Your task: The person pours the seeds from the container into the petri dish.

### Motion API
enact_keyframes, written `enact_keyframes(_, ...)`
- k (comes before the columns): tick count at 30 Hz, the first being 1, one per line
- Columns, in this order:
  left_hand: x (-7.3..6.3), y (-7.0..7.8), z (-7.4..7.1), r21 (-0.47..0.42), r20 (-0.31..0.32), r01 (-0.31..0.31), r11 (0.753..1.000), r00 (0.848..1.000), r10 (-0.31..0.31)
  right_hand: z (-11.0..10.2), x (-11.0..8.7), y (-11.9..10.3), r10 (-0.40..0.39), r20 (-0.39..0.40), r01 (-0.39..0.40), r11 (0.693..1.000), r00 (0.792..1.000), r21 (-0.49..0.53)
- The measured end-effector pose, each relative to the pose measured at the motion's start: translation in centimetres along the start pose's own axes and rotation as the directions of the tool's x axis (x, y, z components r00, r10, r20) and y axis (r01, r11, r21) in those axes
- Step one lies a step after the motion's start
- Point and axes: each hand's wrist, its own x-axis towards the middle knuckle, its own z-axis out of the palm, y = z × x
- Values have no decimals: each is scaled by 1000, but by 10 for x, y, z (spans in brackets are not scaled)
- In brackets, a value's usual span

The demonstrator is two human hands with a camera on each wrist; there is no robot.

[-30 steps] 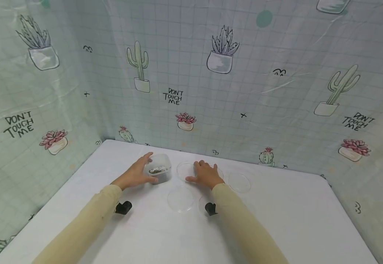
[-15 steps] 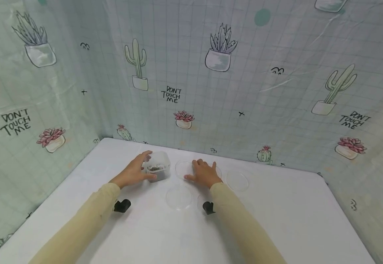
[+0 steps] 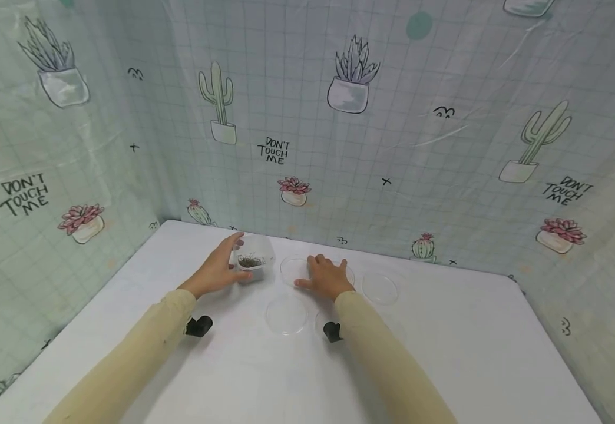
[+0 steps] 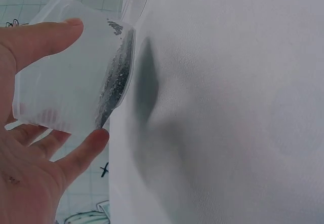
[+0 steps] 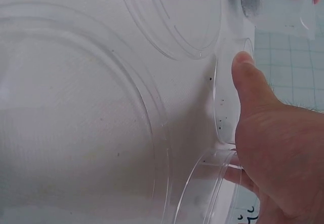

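My left hand (image 3: 218,266) grips a translucent plastic tub (image 3: 255,250) by its left side. Dark fine grains (image 4: 115,79) lie gathered along one wall of the tub, which is tilted close above the table, its shadow beneath. My right hand (image 3: 329,279) is at a clear petri dish (image 3: 289,272), thumb (image 5: 248,77) by the near rim and fingers curved at the far side; its palm hides part of the grip. A few dark specks show in this dish in the right wrist view. Another clear dish (image 3: 351,274) is partly covered by the right hand.
More clear round dishes lie about: one dish (image 3: 286,315) in front, one dish (image 3: 380,288) to the right, and one partly under the right forearm. The white table (image 3: 477,330) meets a printed curtain (image 3: 307,147) behind. Both wrists carry black camera mounts (image 3: 198,325).
The left hand has raised and tilted the tub slightly, and the grains inside have spread and shifted. The right hand stays in place. The head view has moved a little.
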Motion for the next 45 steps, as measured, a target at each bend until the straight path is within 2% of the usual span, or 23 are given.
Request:
enact_keyframes(7, 5, 3, -1, -4, -11, -7, 1000, 1000, 7, -1, 3, 2, 10, -7, -10, 1000, 1000, -17)
enact_keyframes(14, 6, 3, 2, 18, -34, -31, 999, 999, 32, 0, 2, 4, 13, 1, -13, 1000, 1000, 12)
enact_keyframes(28, 6, 7, 6, 55, -47, -6, 998, 999, 8, 1, 0, 1, 1, -4, 0, 1000, 1000, 13)
enact_keyframes(37, 9, 12, 7, 104, -59, -61, 993, 996, 68, 4, 2, 3, -3, -5, 3, 1000, 1000, 21)
enact_keyframes(45, 12, 17, 8, 122, -60, -76, 990, 995, 84, 2, 1, 1, 2, 10, -2, 1000, 1000, 11)
